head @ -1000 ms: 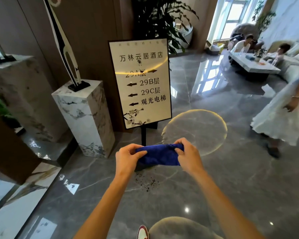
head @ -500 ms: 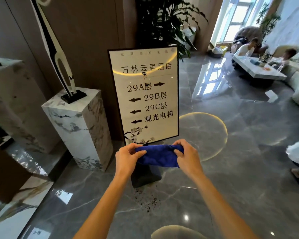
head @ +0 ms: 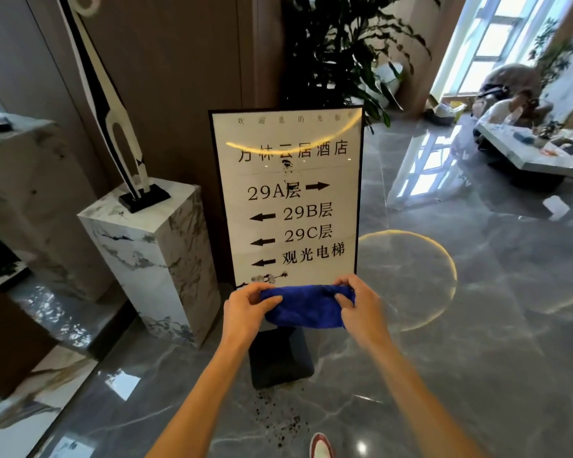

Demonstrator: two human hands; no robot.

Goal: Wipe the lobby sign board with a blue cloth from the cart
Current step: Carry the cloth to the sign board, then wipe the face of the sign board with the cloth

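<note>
Left of the sign (head: 286,196) stands a white stone block (head: 153,256) with a tall black and white statue (head: 113,120) on top. The block is just beside the sign's left edge, so there is little room to swing an arm out that way.

The sign is upright on a dark foot (head: 280,358) on the shiny floor (head: 444,358). Its face has words and arrows, a dark smudge near the top middle, and a bright curved glare.

The left hand (head: 245,309) is curled shut on the left end of the cloth (head: 306,307). The right hand (head: 358,305) is curled shut on the right end. The blue cloth is bunched between them, low in front of the sign's bottom edge. I cannot tell if it touches the sign yet.

So the cloth is already in hand, and the cart is not in view. It looks like the wiping has not begun, and the whole face of the sign is left to do. The smudge up high may need extra rubbing.

Behind the sign is a big leafy plant (head: 341,51), close to the top edge. Right of the sign the floor is wide and open, with lots of room to step and reach. Far off to the right, a person (head: 506,107) sits by a low table (head: 530,153), well apart from the sign.

Some dark specks (head: 278,421) lie on the floor in front of the foot.
</note>
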